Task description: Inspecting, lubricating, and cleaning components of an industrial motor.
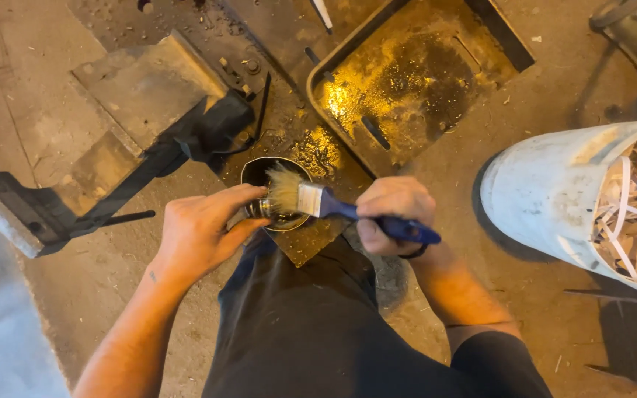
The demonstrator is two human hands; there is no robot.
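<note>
the right hand (392, 214) wraps the blue handle of the paintbrush (318, 199), hiding the middle of the handle; its fingertips curl out of sight beneath. the bristles cover part of the small round metal can (263, 173), and the left hand (200, 228) hides the can's near-left wall, so what the can holds cannot be told. the white bucket (554, 191) of pale strips is cut off by the right edge. the dark metal tray (481, 44) runs past the top edge. both forearms leave the frame at the bottom.
</note>
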